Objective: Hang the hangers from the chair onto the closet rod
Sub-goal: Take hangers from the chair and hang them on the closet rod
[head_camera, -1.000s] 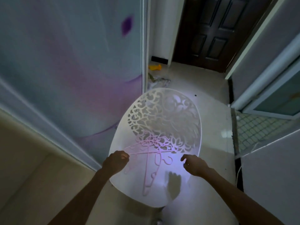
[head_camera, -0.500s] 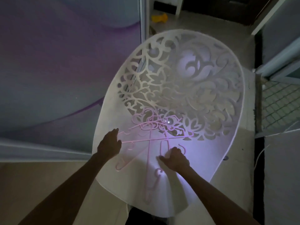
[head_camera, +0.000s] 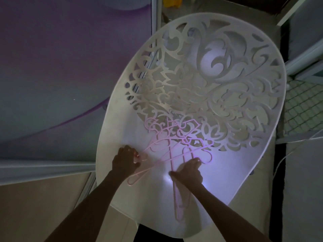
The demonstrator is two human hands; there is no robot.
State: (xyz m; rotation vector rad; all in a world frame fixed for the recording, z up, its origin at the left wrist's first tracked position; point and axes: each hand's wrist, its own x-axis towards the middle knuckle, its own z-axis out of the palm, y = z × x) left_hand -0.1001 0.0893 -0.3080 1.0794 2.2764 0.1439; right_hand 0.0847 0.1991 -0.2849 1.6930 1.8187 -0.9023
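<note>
**Inspector:** Since the pink hangers (head_camera: 167, 154) lie in a crossed, tangled heap on the seat of the white chair (head_camera: 122, 133), both hands are down on them to sort the pile. Nearest the camera, one hanger's long end runs towards the seat's front edge, under the right wrist.

**Clerk:** State of the hands?

**Inspector:** Right hand (head_camera: 187, 173) is laid over the crossing wires, fingers bent around the hangers' upper bars; I judge it a grip, probably to gather several at once. Left hand (head_camera: 125, 160) has fingertips curled at a hanger's rounded end, apparently pinching it, likely to draw it clear of the others.

**Clerk:** And farther off?

**Inspector:** Hooks and shoulders reach up against the pierced scrollwork of the backrest, which may snag them on lifting. Beyond the chair stands a purple-tinted panel (head_camera: 61, 67) on the left, tiled floor, and a yellow object (head_camera: 172, 2) at the top edge.

**Clerk:** Closet rod?

**Inspector:** Not in view. No hanger hung yet; all rest on the chair.
</note>
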